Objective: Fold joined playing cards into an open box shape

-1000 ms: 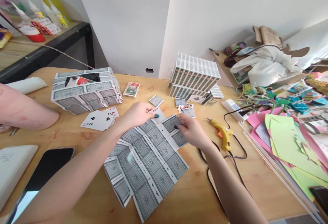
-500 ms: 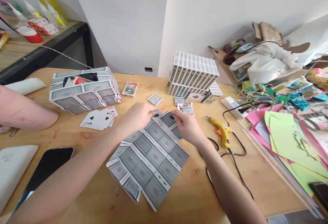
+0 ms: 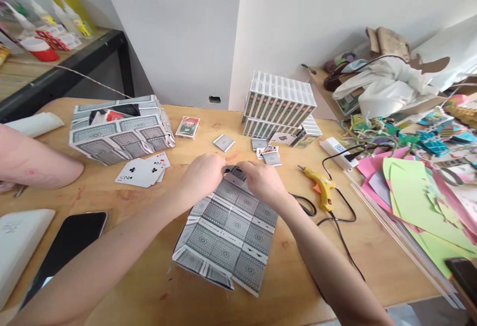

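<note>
A panel of joined playing cards (image 3: 236,224), grey patterned backs up, lies before me with folded sides at its left and near edges. At its far edge my left hand (image 3: 208,174) is closed, fingers pinched on the card structure. My right hand (image 3: 263,179) pinches the same far edge a little to the right. Between the two hands a small part of a card flap shows; the fingertips are partly hidden. Beyond them a folded card (image 3: 224,142) lies on the table, and more folded cards (image 3: 271,157) sit to its right.
A card-built box (image 3: 121,129) stands at the back left, near loose cards (image 3: 141,172). Stacked card packs (image 3: 279,100) are at the back. On the right lie a yellow glue gun (image 3: 322,187) with its cord, a power strip (image 3: 337,152) and coloured paper (image 3: 417,202). A phone (image 3: 69,246) lies left.
The card panel has turned and shifted slightly right. Both hands have drawn closer together at its far edge, and the flap there is now more covered by the fingers.
</note>
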Demonstrator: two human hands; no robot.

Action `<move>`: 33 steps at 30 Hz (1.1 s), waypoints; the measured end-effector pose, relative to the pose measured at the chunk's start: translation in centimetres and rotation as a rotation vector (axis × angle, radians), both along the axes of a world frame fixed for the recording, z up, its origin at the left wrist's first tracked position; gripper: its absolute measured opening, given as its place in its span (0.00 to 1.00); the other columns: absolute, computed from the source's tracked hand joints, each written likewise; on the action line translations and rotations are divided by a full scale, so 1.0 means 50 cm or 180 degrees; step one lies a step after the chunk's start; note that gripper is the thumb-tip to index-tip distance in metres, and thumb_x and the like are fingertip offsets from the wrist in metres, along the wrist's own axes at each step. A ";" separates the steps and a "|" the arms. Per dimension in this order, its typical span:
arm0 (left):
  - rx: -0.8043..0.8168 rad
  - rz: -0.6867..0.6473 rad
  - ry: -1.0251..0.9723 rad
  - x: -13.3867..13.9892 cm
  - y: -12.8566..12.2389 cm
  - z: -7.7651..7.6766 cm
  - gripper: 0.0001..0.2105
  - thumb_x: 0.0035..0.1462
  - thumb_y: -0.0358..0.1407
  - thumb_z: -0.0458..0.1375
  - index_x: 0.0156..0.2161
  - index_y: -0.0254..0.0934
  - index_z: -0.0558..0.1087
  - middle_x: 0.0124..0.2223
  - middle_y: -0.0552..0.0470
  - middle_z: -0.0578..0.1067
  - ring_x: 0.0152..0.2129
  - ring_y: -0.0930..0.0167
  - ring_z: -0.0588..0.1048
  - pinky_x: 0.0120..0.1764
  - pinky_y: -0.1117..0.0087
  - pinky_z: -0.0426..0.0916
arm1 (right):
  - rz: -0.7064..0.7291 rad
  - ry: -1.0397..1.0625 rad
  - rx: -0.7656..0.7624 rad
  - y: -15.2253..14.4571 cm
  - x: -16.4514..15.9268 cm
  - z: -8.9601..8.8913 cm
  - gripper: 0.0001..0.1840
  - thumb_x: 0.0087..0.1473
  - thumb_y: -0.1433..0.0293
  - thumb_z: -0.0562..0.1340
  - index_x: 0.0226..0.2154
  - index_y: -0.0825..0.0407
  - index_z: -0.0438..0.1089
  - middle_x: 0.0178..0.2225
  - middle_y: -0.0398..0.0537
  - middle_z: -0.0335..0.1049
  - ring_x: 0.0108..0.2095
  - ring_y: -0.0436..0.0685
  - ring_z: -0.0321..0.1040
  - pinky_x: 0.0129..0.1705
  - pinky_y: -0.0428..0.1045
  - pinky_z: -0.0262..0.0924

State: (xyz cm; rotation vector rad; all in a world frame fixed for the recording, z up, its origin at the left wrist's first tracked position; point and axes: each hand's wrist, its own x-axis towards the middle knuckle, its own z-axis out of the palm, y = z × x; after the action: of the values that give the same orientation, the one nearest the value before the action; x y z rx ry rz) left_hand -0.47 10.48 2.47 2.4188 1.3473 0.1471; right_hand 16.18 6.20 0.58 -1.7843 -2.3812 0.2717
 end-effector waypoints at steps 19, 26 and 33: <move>-0.0017 0.0412 -0.0975 -0.014 -0.015 -0.061 0.09 0.58 0.33 0.47 0.35 0.39 0.70 0.31 0.52 0.77 0.28 0.68 0.75 0.28 0.72 0.61 | -0.0206 0.0552 0.0108 0.011 0.018 -0.039 0.15 0.59 0.71 0.49 0.38 0.51 0.71 0.35 0.48 0.74 0.35 0.53 0.68 0.35 0.44 0.53; -0.0068 0.0508 -0.1109 -0.007 -0.007 -0.053 0.10 0.54 0.32 0.50 0.31 0.39 0.75 0.30 0.52 0.78 0.25 0.70 0.74 0.28 0.73 0.61 | -0.0078 0.0385 0.0061 0.011 0.016 -0.043 0.16 0.58 0.73 0.48 0.39 0.51 0.71 0.36 0.48 0.74 0.34 0.53 0.69 0.33 0.44 0.52; -0.0059 0.0491 -0.0968 -0.002 -0.008 -0.049 0.12 0.54 0.30 0.50 0.33 0.39 0.76 0.32 0.51 0.79 0.27 0.70 0.75 0.29 0.72 0.62 | -0.0056 0.0202 0.0083 0.009 0.014 -0.042 0.18 0.58 0.73 0.47 0.41 0.51 0.71 0.36 0.48 0.74 0.35 0.53 0.69 0.31 0.45 0.51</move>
State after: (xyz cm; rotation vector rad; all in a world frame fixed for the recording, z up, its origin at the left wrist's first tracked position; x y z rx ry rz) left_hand -0.55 10.09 0.00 2.1674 1.3817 0.5178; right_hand 16.89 6.63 -1.52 -1.7572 -2.3141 0.2893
